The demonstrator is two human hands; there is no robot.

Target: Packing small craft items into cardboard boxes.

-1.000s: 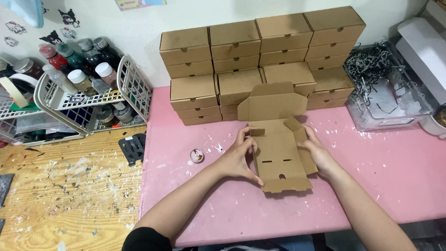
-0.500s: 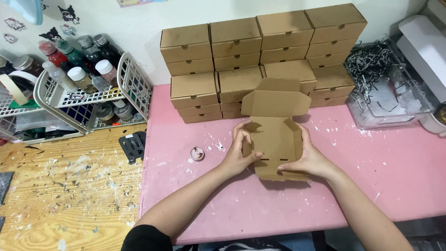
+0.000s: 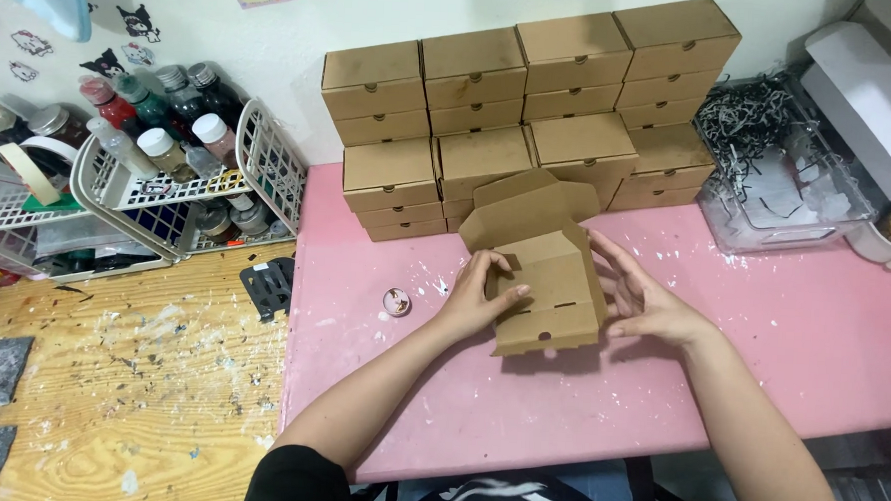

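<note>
Between the hands, a half-folded cardboard box (image 3: 544,290) is being steadied on the pink desk (image 3: 782,345). It is being gripped by the left hand (image 3: 478,302); the right hand (image 3: 644,301) is being held spread, apart. Unsupported, the walls could spring open.

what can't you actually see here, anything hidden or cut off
Head view only:
- Inside of the half-folded cardboard box: hidden by its own walls and lid.
- Left hand palm and thumb: behind the box side.
- Right hand: whether it touches the box is unclear.
- White machine: cut off by the right edge.
- Small round tin: lid picture too small.
- Rear stacked boxes: hidden by the front ones.
</note>
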